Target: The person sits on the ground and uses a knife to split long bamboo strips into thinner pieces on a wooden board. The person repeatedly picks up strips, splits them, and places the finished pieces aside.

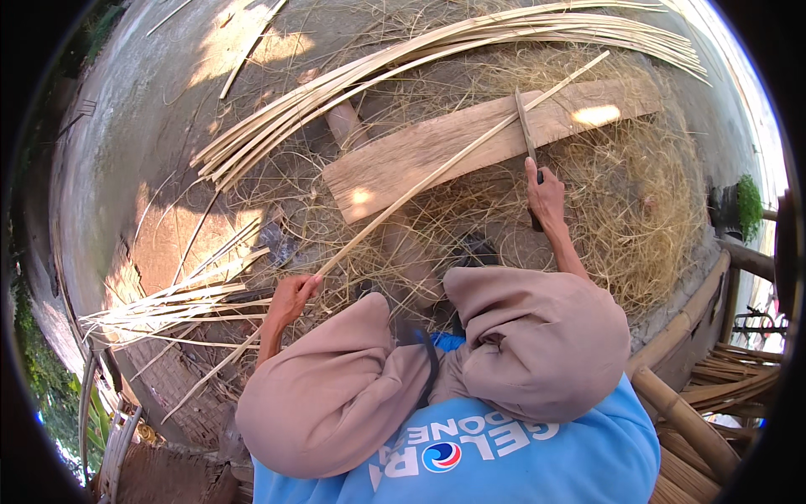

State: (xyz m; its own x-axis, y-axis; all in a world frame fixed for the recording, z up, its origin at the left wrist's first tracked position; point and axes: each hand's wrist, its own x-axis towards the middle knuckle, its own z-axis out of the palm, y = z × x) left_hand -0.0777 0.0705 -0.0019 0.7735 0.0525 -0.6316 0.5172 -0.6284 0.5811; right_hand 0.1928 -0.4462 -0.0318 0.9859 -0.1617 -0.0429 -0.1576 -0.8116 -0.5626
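Outdoor bamboo-craft yard, perhaps: split strips point(437, 59); shavings point(638, 202); plank point(470, 143) on concrete

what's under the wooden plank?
The wooden plank lies on a mat of dry shavings, with a log poking out behind. The ground directly beneath is covered.

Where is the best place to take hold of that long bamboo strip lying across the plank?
Probably the near end of the bamboo strip, from the left, where the left hand pinches it. It slants away across the plank, under the knife.
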